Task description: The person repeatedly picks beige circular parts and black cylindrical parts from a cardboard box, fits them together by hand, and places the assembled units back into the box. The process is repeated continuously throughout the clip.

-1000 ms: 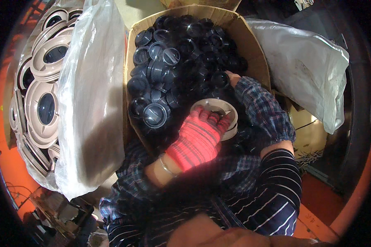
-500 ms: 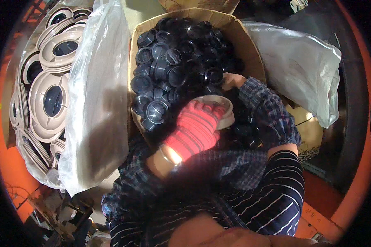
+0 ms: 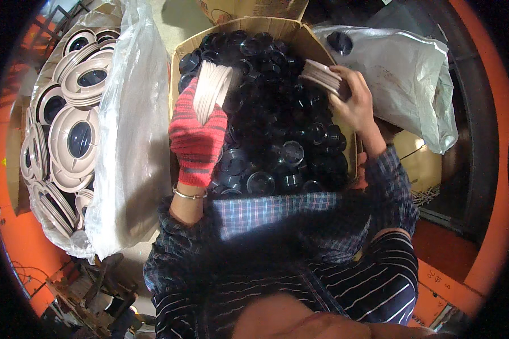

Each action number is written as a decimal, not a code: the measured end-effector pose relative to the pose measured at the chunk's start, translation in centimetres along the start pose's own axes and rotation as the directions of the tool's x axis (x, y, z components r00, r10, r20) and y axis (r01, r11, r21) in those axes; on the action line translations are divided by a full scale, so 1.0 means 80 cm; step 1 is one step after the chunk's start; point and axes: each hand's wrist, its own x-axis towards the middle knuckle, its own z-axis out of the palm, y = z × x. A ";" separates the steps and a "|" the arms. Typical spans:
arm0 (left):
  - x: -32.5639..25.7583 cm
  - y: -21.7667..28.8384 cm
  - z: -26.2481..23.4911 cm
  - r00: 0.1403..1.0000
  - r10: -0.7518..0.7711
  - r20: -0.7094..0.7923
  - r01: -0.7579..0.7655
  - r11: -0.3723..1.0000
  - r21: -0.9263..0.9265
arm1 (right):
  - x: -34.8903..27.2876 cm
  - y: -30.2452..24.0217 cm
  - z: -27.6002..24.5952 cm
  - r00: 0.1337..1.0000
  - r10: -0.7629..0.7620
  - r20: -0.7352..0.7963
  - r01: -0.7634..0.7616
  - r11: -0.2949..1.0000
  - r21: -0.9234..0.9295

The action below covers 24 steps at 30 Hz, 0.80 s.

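Note:
My left hand (image 3: 198,135), in a red and dark striped knit glove, grips a stack of beige plastic rings (image 3: 214,87) tilted on edge. My bare right hand (image 3: 353,99) pinches a shorter stack of beige rings (image 3: 321,77) between thumb and fingers at the far right side of the box. Below both hands, many black round plastic caps (image 3: 260,183) fill an open cardboard box (image 3: 348,155). One dark round cap (image 3: 339,43) shows against the grey plastic bag; whether it lies there or is in the air, I cannot tell.
At the left, a clear plastic bag (image 3: 127,130) holds several beige ring stacks (image 3: 59,138) with dark round centres. A grey plastic bag (image 3: 404,79) lies right of the box. Another cardboard box (image 3: 260,8) stands behind. Orange framework (image 3: 452,277) borders the right.
My hands have moved apart and away from me, the left toward the box's left side, the right to its far right. Beige rings now show in my right hand; a dark cap appears over the grey bag.

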 end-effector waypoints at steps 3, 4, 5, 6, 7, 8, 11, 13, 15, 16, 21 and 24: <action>-0.003 0.001 -0.001 0.991 0.112 0.068 -0.118 0.988 0.098 | -0.054 -0.056 -0.003 0.998 -0.033 -0.053 0.041 0.986 0.161; -0.005 0.003 0.000 0.981 0.137 0.140 -0.158 0.976 0.150 | -0.073 -0.075 0.003 0.987 -0.161 -0.018 0.162 0.973 0.162; -0.007 0.006 0.000 0.964 0.176 0.199 -0.214 0.957 0.195 | -0.090 -0.093 0.011 0.959 -0.281 0.018 0.274 0.947 0.169; -0.010 0.010 -0.001 0.943 0.212 0.256 -0.273 0.933 0.234 | -0.104 -0.111 0.024 0.942 -0.292 0.165 0.260 0.947 0.191; -0.011 0.014 -0.001 0.912 0.220 0.346 -0.319 0.911 0.261 | -0.115 -0.127 0.036 0.914 -0.351 0.202 0.299 0.921 0.251; -0.013 0.019 -0.004 0.867 0.196 0.459 -0.335 0.910 0.245 | -0.122 -0.141 0.042 0.873 -0.372 0.316 0.276 0.910 0.309; -0.016 0.033 -0.017 0.604 -0.096 0.791 -0.317 0.881 0.350 | -0.119 -0.143 0.045 0.780 -0.561 0.277 0.263 0.696 0.668; -0.017 0.040 -0.025 0.532 -0.146 0.834 -0.309 0.884 0.352 | -0.102 -0.098 0.033 0.866 -0.418 0.275 0.156 0.748 0.645; -0.019 0.043 -0.029 0.530 -0.084 0.844 -0.390 0.860 0.330 | -0.081 -0.026 0.051 0.958 0.226 0.176 -0.285 0.814 0.506; -0.021 0.044 -0.027 0.601 -0.013 0.799 -0.392 0.867 0.308 | -0.057 0.029 0.068 0.943 0.296 0.149 -0.331 0.817 0.471; -0.025 0.040 -0.004 0.850 0.313 0.425 -0.402 0.906 0.137 | -0.016 0.235 0.225 0.471 0.876 0.102 -0.876 0.478 -0.059; -0.025 0.038 0.005 0.835 0.340 0.433 -0.413 0.907 0.083 | -0.004 0.279 0.273 0.435 0.855 0.284 -0.817 0.507 -0.274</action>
